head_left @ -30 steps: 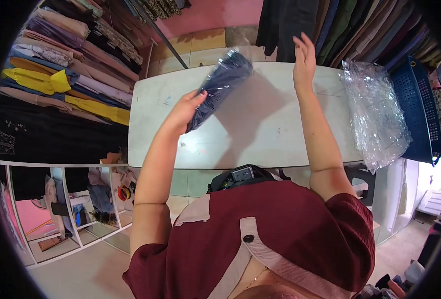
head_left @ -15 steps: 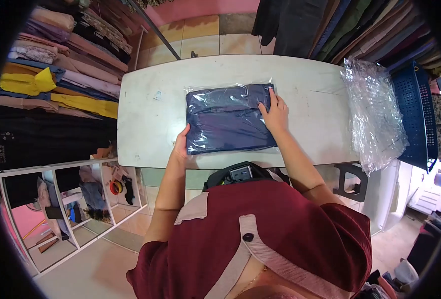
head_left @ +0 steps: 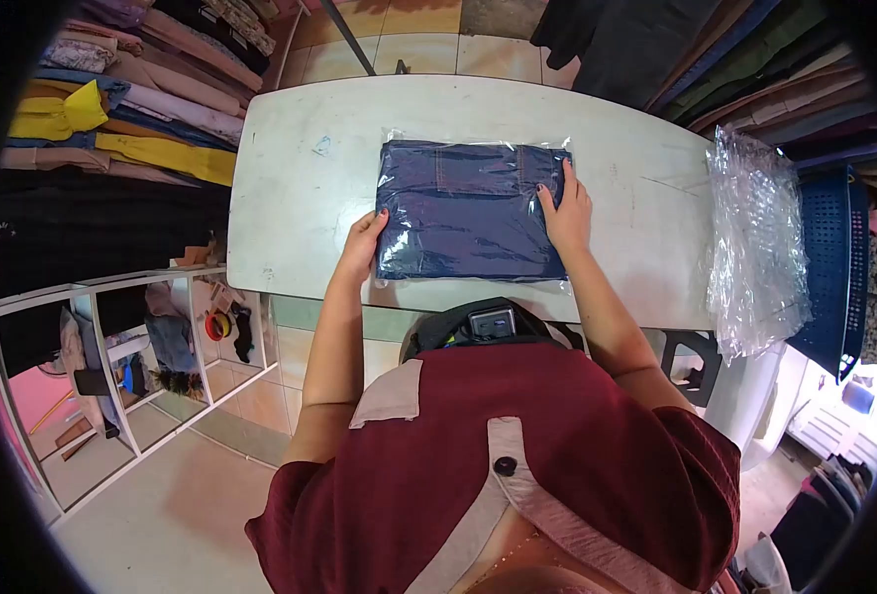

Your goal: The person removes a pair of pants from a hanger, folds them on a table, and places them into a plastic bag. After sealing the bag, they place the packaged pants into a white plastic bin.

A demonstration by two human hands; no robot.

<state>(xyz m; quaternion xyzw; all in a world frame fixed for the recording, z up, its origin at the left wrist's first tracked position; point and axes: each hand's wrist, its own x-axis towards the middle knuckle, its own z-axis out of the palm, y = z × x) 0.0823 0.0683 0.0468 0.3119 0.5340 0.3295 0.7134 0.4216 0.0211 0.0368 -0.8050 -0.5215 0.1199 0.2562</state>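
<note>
A clear plastic bag with folded dark blue jeans point(head_left: 468, 223) inside lies flat on the white table point(head_left: 309, 198). Stitching and what looks like a pocket show through the shiny film along its far part. My left hand point(head_left: 361, 246) grips the left edge, thumb on top and the other fingers mostly hidden. At the right edge, my right hand point(head_left: 571, 213) holds the package from its side, with fingertips resting on the film near the far right corner.
A stack of clear plastic bags point(head_left: 755, 247) hangs over the table's right end, beside a dark blue basket point(head_left: 829, 267). Folded clothes point(head_left: 151, 109) fill the left side; garments hang on racks point(head_left: 765, 69) at the far right. White shelving point(head_left: 111, 366) stands at lower left.
The whole view has shifted, with table and shelves appearing higher. Both hands stay at the package's sides; the package sits slightly farther right in view, and reflections on the film differ.
</note>
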